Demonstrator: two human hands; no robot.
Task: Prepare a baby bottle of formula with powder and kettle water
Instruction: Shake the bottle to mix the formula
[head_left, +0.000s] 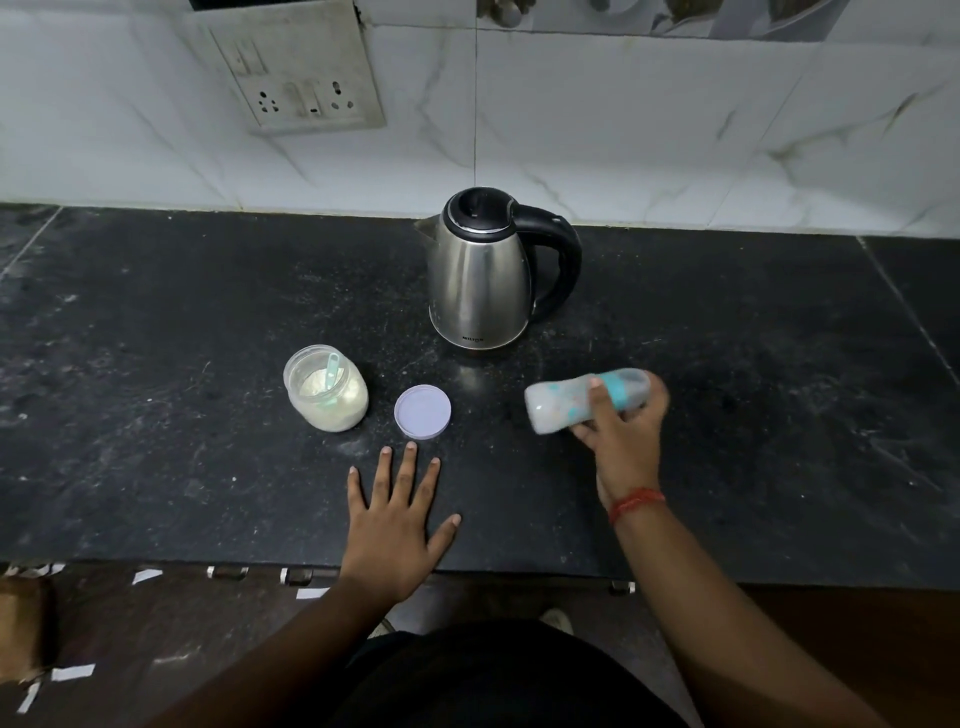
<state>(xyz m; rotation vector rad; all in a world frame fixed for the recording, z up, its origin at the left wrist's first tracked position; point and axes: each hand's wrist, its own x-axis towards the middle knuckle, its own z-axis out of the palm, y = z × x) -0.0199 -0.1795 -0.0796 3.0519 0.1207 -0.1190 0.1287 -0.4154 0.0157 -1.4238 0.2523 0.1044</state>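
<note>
My right hand (626, 434) grips a baby bottle (558, 402) near its teal collar. The bottle lies tilted sideways above the counter, blurred, its base pointing left. A steel kettle (480, 275) with a black lid and handle stands upright behind it. An open clear jar of pale formula powder (327, 392) stands at the left with a teal scoop (332, 369) inside. The jar's lilac lid (422, 411) lies flat beside it. My left hand (397, 514) rests flat on the counter, fingers spread, just in front of the lid.
The black stone counter (156, 415) runs to a white marble-tiled wall. A wall socket plate (298, 78) sits above the counter at the back left. The counter's front edge (519, 569) lies close to my body, with cabinet handles below it.
</note>
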